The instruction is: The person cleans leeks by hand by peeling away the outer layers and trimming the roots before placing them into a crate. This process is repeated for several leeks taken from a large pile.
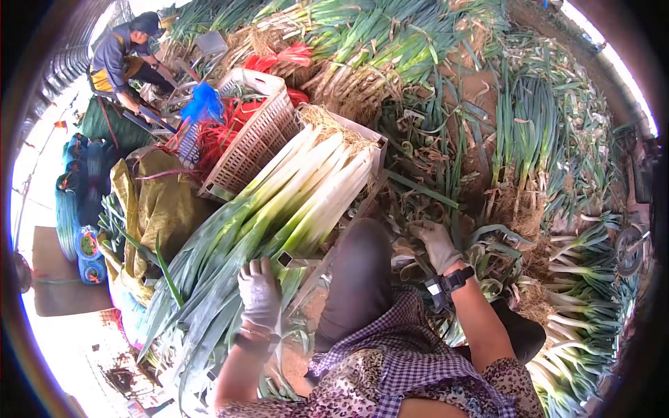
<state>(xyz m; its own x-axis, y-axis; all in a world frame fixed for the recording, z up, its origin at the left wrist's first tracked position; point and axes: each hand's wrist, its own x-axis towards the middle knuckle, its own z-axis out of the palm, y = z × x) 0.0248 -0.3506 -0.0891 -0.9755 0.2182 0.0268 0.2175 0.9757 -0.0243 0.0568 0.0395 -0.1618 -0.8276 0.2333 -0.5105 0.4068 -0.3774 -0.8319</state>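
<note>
A large bundle of leeks (306,181) lies across a metal rack (301,260), white stems and roots pointing up and to the right. Its green leaves (202,272) spread down to the left. My left hand (259,292), in a pale glove, rests at the leaves beside the rack's end, fingers stretched out and holding nothing visible. To the right of my knee, my right hand (435,245), also gloved, is over loose leaves and trimmings (425,188). Its fingers are extended, with nothing visible gripped.
A plastic crate (258,136) with red ties and a blue bunch of ties (203,103) stands behind the rack. Leek piles (390,49) lie at the back, more leeks (582,313) at right. A co-worker (125,63) sits back left, near a yellowish sack (164,202).
</note>
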